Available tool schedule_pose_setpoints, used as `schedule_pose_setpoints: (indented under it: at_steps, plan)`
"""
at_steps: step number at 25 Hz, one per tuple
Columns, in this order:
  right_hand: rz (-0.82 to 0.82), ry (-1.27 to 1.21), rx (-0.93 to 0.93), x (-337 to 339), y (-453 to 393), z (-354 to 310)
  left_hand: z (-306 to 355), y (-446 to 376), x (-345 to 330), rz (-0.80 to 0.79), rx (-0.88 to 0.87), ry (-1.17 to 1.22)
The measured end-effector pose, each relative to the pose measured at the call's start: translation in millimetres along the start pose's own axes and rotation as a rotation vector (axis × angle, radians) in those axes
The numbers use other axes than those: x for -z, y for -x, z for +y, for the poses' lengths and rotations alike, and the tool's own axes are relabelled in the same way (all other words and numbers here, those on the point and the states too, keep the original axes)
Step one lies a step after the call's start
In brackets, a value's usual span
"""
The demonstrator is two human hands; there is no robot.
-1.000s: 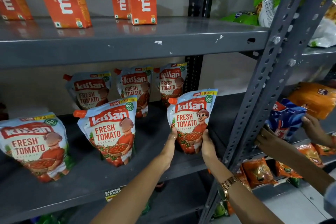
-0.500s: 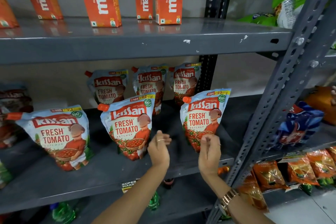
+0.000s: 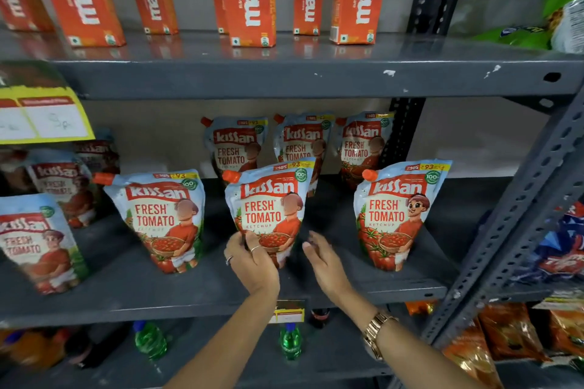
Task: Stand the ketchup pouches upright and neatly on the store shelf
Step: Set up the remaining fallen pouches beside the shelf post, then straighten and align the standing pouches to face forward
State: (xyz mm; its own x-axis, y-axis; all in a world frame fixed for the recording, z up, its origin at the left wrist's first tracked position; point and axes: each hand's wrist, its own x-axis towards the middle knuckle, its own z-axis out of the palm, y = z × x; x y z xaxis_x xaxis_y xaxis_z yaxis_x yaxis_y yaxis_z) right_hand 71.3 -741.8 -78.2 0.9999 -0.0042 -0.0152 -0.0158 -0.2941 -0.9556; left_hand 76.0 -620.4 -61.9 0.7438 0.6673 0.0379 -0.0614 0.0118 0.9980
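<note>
1. Middle ketchup pouch (image 3: 268,211) — upright near the shelf (image 3: 189,290) front edge, between two other front pouches.
2. Left hand (image 3: 252,262) — fingers closed on that pouch's lower left corner.
3. Right hand (image 3: 325,259) — fingers spread, just beside the pouch, holding nothing.

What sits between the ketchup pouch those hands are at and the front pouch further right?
In the head view, only bare grey shelf lies between the middle pouch and the right pouch; the open right hand hovers before that gap.
</note>
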Motion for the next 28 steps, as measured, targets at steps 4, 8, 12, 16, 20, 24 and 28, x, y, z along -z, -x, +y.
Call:
schedule_pose_setpoints:
  at_steps: [4,8,12,16,20,24,28]
  plan:
    - [-0.2,-0.129,-0.021,-16.7,-12.7,-16.2,-3.5,-8.2,13.3,-0.249,0.071,-0.066]
    - [-0.11,0.022,-0.049,-16.2,-12.3,-15.1,-3.3,-9.1,18.7,-0.406,0.041,-0.067]
    - [-0.073,0.054,-0.037,-5.3,-4.7,-6.1,-1.4,1.0,13.8,-0.471,0.036,-0.059]
    - [-0.041,0.067,-0.033,12.2,-0.3,9.6,-3.0,18.3,6.3,-0.501,0.054,-0.075]
    - [0.013,0.059,-0.001,25.9,7.7,27.7,-5.6,39.4,2.0,-0.521,0.026,-0.132]
    - [0.035,0.074,0.058,31.8,18.0,31.9,0.6,49.8,1.0,-0.517,0.039,-0.183]
    - [0.312,0.026,0.225,29.8,27.5,24.5,1.7,51.7,6.3,-0.333,0.112,-0.031]
